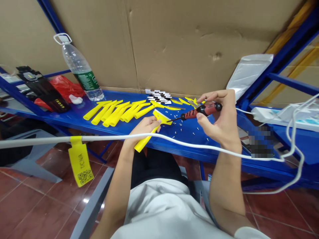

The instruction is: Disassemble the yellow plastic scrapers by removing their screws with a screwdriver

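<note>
My left hand is closed around a yellow scraper, its wide head turned up and its handle pointing down toward my lap. My right hand grips a red and black screwdriver. The thin shaft points left, and its tip meets the scraper's head or lies just in front of it; which, I cannot tell. Small loose screws are scattered on the blue table by the tip. Several yellow handles lie in a row to the left, and yellow head pieces lie behind the screwdriver.
A white cable crosses in front of my forearms, with a yellow tag hanging from it. A pile of black-and-white pieces lies at the back of the blue table. A water bottle stands left; a power strip lies right.
</note>
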Demonstrator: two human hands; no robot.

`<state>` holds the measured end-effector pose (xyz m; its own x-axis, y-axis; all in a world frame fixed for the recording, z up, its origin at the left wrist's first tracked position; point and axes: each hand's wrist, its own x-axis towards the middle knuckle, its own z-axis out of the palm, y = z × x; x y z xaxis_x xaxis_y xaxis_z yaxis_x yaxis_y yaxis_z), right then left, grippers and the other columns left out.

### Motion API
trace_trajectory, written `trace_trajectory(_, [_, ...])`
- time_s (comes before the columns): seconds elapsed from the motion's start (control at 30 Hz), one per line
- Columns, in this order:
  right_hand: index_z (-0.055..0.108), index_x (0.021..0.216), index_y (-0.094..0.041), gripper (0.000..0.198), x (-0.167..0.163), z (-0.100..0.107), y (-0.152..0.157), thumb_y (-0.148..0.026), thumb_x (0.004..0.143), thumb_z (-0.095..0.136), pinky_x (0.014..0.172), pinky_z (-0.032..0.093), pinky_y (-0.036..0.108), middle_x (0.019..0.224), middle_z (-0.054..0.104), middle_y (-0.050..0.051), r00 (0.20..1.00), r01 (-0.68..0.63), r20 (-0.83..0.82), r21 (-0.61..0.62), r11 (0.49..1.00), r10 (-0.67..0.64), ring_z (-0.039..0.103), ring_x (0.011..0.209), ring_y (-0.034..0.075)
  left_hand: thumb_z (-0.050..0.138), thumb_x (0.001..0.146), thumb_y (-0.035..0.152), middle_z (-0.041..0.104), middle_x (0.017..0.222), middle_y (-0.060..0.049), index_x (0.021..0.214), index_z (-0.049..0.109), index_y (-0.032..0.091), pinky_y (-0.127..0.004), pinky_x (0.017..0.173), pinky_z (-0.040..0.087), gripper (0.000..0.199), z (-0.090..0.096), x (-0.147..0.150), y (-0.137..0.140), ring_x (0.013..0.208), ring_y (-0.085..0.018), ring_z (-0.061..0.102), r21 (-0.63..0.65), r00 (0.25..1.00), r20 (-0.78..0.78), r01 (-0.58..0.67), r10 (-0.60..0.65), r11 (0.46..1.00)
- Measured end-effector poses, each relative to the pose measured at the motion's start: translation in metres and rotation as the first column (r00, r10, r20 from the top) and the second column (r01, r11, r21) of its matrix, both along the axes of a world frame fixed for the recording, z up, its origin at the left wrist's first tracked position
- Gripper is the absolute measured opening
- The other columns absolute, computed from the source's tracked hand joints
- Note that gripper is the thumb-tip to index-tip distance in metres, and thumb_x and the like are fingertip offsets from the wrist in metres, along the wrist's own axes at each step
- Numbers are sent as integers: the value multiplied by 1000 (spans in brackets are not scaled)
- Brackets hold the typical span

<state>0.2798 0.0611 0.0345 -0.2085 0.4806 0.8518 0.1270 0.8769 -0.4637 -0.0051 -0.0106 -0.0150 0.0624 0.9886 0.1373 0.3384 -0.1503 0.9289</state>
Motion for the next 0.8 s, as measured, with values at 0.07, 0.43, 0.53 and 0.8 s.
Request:
trace_trajectory(0.07, [56,122,-30,40,0,-2,3,-43,99,86,84,68,45,115,76,5,999,41,-10,-11,999,-42,78,97,25,68,112,58,73,87,-4,89,69,21,-34,80,50,44,0,0,0,80,-21,65,2,1000,-3,5,-5,1000])
trace_trajectory(0.43, [58,119,-32,24,1,3,-4,-36,105,77,96,67,50,115,73,6,999,44,-32,25,999,-43,77,110,29,67,114,56,73,87,-4,86,69,21,-34,81,50,44,3,0,-2,81,-21,66,7,999,-39,14,-13,1000])
trace_trajectory(0.53, [58,120,-33,26,2,2,0,-38,104,77,98,68,52,122,72,9,999,30,-13,33,999,-29,77,119,31,68,114,56,73,88,-4,88,69,21,-33,81,49,43,3,1,-2,81,-21,66,1,999,-24,22,-22,1000])
trace_trajectory(0.8, [57,117,-32,29,1,2,1,-31,99,79,88,68,47,120,74,8,998,55,-14,34,998,-54,77,111,29,69,113,57,73,89,-5,90,70,21,-34,81,49,43,0,-2,0,83,-21,66,-18,1000,5,15,-15,1000])
